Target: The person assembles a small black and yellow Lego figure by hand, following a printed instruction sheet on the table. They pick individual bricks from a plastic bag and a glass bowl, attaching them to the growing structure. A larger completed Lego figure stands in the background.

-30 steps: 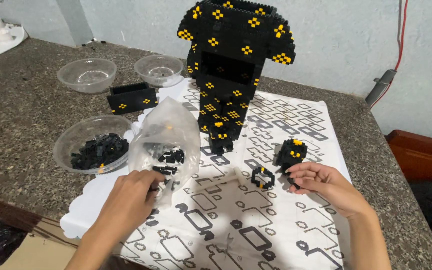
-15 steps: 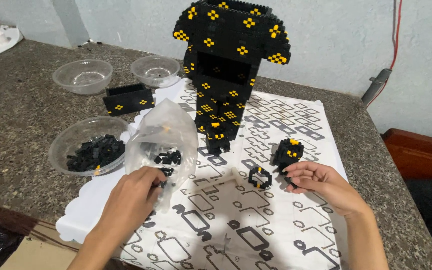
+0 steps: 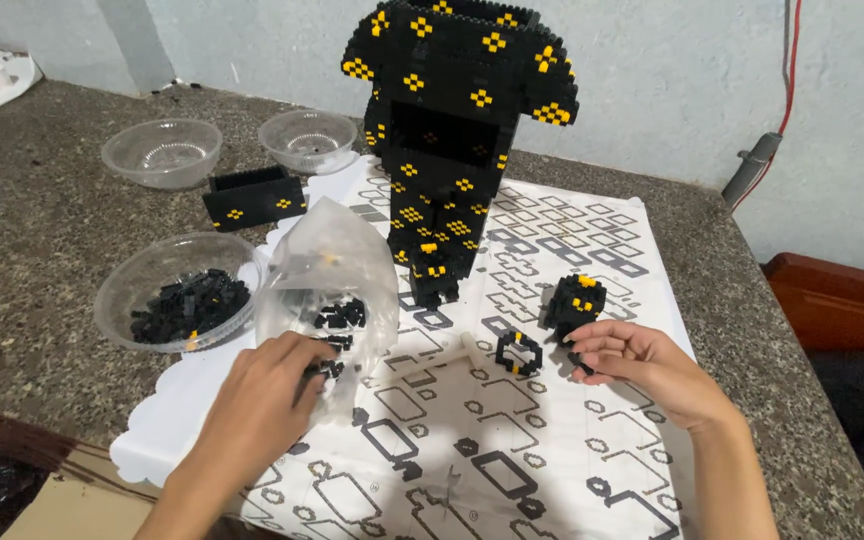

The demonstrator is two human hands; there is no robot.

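Fingers of left hand (image 3: 270, 385) still pinch plastic bag (image 3: 329, 290); right hand (image 3: 632, 362) stays half-curled

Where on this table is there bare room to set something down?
Bare stone lies left of the brick-filled bowl and right of the printed sheet. The sheet's near edge between the left hand and right hand is open. Around the plastic bag and black model it's crowded.

Left hand (image 3: 262, 395) fingertips hidden inside clear plastic bag (image 3: 327, 290); can't tell which black pieces they touch, bag film blurs contents. Right hand (image 3: 642, 365) covers a small black piece, shape unclear. Tall black-yellow block model (image 3: 457, 130) cut off at top edge. Both forearms cut off at bottom edge.
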